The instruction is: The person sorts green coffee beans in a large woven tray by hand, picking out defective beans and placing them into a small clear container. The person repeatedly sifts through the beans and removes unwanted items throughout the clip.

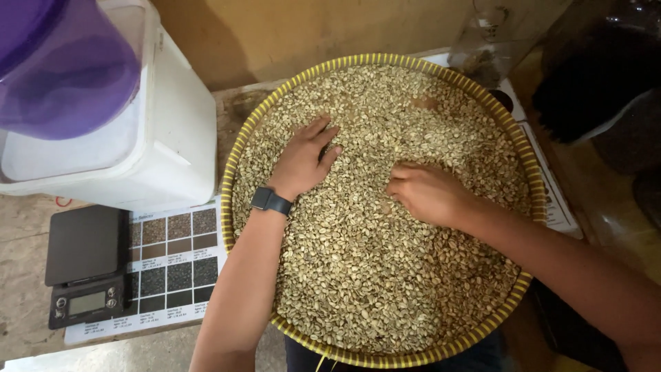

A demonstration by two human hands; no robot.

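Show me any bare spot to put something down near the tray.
Bare tabletop left of the black scale and a strip in front of the chart sheet. Crowded elsewhere: the woven tray is full of pale beans with the left hand and right hand on them; the white bin fills the upper left.

Left hand (303,160) is lying palm down, fingers slightly spread and pointing forward — forearm extending straight from below. Right hand (427,193) is curling loosely, fingertips pressing downward — forearm reaching in from lower right.
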